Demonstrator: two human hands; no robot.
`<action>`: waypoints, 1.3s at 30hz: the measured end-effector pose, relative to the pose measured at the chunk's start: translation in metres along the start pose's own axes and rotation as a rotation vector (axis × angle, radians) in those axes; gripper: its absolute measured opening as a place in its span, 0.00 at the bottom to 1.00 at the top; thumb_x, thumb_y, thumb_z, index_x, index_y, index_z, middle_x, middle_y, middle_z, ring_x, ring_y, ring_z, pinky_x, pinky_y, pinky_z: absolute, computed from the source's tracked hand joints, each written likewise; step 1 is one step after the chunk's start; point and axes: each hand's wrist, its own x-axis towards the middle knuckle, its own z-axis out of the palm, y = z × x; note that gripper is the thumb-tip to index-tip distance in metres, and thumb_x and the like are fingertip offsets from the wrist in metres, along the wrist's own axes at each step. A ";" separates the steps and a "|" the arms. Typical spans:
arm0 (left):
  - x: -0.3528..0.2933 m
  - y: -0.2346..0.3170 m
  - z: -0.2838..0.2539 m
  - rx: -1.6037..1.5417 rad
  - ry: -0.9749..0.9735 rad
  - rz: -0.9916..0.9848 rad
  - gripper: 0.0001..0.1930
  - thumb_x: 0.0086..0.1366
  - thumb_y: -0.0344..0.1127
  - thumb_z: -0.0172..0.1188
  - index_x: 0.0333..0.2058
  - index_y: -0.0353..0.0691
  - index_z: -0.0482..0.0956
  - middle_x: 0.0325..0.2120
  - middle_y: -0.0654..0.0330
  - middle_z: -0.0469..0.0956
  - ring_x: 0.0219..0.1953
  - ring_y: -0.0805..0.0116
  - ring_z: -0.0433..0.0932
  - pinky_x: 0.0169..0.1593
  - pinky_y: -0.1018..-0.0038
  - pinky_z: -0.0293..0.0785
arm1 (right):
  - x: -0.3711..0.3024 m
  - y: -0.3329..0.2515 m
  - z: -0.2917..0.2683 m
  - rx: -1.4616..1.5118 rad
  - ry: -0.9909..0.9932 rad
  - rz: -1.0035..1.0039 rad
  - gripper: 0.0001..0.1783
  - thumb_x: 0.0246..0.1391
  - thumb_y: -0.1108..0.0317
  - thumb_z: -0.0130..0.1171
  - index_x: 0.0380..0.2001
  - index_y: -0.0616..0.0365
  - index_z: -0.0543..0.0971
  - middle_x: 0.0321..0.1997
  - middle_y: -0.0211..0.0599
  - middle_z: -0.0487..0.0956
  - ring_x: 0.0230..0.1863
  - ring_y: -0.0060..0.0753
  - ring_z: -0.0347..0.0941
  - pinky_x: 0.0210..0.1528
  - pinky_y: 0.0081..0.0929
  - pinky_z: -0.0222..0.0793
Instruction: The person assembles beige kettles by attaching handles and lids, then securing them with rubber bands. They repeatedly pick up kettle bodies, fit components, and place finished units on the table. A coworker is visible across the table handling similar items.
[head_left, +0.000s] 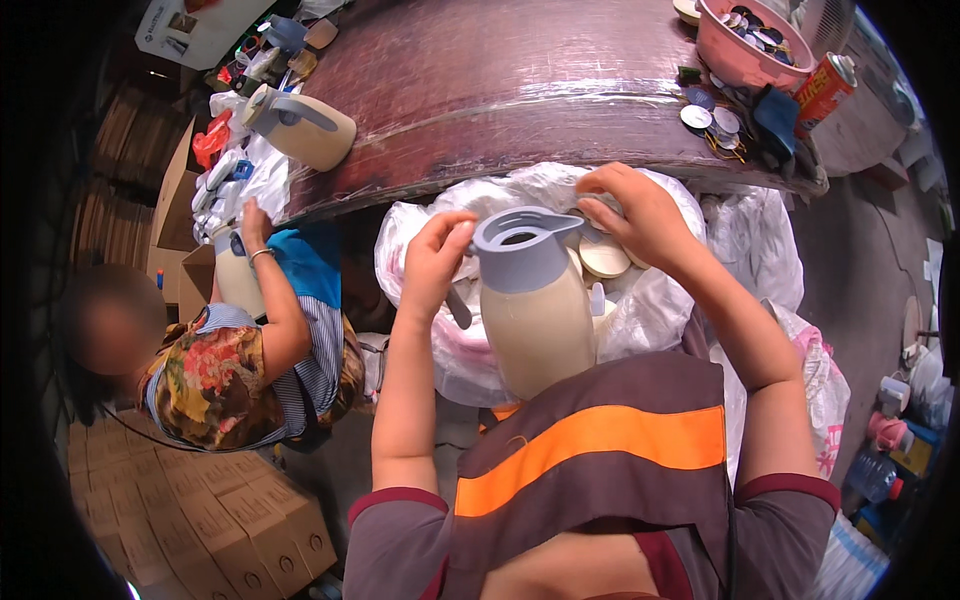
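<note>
Jug (pixel 538 335) mid-frame, near-vertical axis, between hands. Left hand (pixel 432 262) at collar (pixel 525 266), grip unclear; right hand (pixel 645 218) fingers parted, near spout (pixel 562 224).

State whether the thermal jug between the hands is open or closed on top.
Open: on the thermal jug, the grey collar surrounds an uncovered dark hole.

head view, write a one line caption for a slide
Left hand at the grey collar of a cream jug, right hand near its spout, dark red table beyond.
</note>
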 end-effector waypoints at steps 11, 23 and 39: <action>-0.057 0.022 -0.008 -0.225 0.040 0.063 0.09 0.58 0.32 0.65 0.34 0.36 0.76 0.17 0.71 0.70 0.14 0.86 0.62 0.18 0.86 0.55 | -0.090 0.047 0.041 -0.428 -0.209 -0.045 0.08 0.47 0.68 0.55 0.32 0.55 0.77 0.40 0.40 0.76 0.47 0.44 0.72 0.48 0.44 0.65; -0.074 0.057 0.034 0.143 -0.119 0.131 0.10 0.56 0.32 0.67 0.34 0.35 0.78 0.27 0.68 0.75 0.31 0.81 0.71 0.35 0.82 0.67 | -0.026 0.028 -0.060 1.358 -0.044 0.490 0.18 0.61 0.59 0.54 0.50 0.56 0.72 0.49 0.31 0.76 0.49 0.25 0.71 0.51 0.30 0.68; -0.079 0.053 0.061 0.207 -0.095 0.093 0.11 0.56 0.32 0.66 0.36 0.35 0.77 0.27 0.68 0.75 0.30 0.82 0.70 0.35 0.82 0.66 | 0.014 -0.062 -0.041 0.041 -0.050 0.059 0.26 0.56 0.47 0.54 0.43 0.62 0.78 0.42 0.42 0.80 0.46 0.43 0.75 0.50 0.35 0.69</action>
